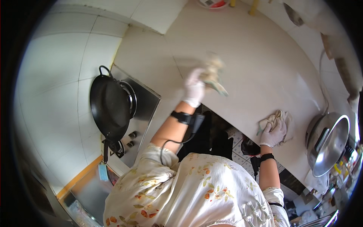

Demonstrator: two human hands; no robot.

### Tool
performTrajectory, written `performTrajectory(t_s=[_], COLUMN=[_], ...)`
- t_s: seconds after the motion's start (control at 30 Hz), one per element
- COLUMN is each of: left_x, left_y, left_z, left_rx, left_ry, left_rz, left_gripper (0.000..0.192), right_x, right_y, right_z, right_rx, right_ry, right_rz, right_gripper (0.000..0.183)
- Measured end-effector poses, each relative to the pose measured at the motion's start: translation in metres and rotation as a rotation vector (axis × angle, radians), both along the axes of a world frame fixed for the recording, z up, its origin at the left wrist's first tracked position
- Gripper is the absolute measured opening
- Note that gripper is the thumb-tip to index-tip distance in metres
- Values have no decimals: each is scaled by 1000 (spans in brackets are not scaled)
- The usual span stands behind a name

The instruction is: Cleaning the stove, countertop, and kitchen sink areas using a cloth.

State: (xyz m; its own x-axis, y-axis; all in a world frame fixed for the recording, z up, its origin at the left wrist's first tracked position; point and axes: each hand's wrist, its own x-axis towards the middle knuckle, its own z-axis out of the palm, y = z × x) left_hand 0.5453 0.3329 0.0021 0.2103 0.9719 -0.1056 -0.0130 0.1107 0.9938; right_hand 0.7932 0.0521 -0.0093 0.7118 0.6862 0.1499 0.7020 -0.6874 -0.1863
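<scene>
My left hand point(195, 88), in a thin white glove, grips a beige cloth point(212, 69) with a greenish edge over the pale countertop point(249, 65). Motion blurs both the hand and this cloth, so whether the cloth touches the surface cannot be told. Near the counter's front edge on the right, my gloved right hand point(273, 134) presses on a second, crumpled beige cloth point(276, 120), its fingers closed over the folds. Each wrist wears a black strap with a device on it.
A black wok point(109, 109) sits on the gas stove point(144, 99) at left. To the right stands a shiny metal pan point(330, 147) beside cluttered items. A pink-rimmed container point(214, 4) is at the counter's far end. White tiled walls point(56, 62) bound the left side.
</scene>
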Motion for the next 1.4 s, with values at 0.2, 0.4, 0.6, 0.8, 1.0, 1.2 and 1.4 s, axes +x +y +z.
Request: performTrajectory(t_s=[0.2, 0.4, 0.6, 0.8, 1.0, 1.2, 1.4], left_x=[-83, 23, 98, 10, 54, 212, 229], left_y=[60, 2, -140, -63, -58, -253, -456], left_z=[-15, -26, -23, 11, -12, 16, -46], left_rx=[-19, 821, 599, -291, 475, 881, 890], left_ry=[280, 844, 106, -32, 990, 674, 547], left_rz=[151, -510, -716, 22, -384, -1135, -1635], left_gripper=[54, 48, 26, 47, 59, 42, 26], right_x=[1, 0, 15, 10, -41, -76, -59], right_y=[-7, -8, -30, -176, -376, -450, -467], right_z=[1, -3, 12, 60, 78, 80, 109], right_rx=[-16, -13, 104, 577, 461, 630, 688], right_ry=[8, 13, 175, 740, 852, 841, 778], right_rz=[-2, 2, 77, -251, -606, -784, -739], right_gripper=[47, 47, 46, 43, 36, 36, 37])
